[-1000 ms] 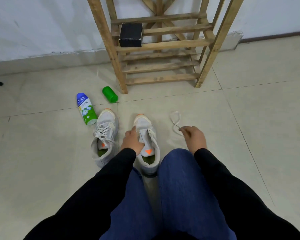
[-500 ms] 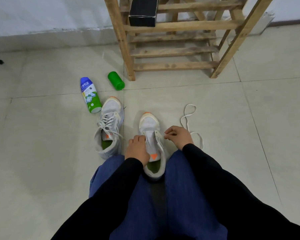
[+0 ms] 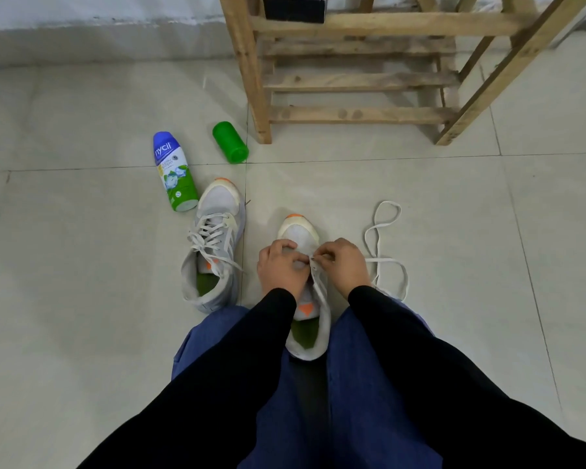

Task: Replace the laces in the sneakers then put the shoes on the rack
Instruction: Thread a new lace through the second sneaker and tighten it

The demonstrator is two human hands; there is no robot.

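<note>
Two grey-white sneakers with orange toes stand on the tiled floor. The laced sneaker (image 3: 214,252) is on the left. The unlaced sneaker (image 3: 307,319) sits between my knees. My left hand (image 3: 279,269) grips its left eyelet edge near the toe. My right hand (image 3: 344,265) pinches the end of a white lace (image 3: 383,231) at the front eyelets; the rest of the lace trails in loops on the floor to the right. The wooden rack (image 3: 359,79) stands straight ahead.
A blue-and-green bottle (image 3: 173,172) lies on the floor left of the laced sneaker, with a green cap (image 3: 230,142) beside the rack's leg. A black box (image 3: 295,6) sits on a rack shelf. The wall runs behind.
My right hand brought the lace end from the floor on the right over to the unlaced sneaker's front eyelets. My left hand slid forward along the shoe. The camera tilted down and closer.
</note>
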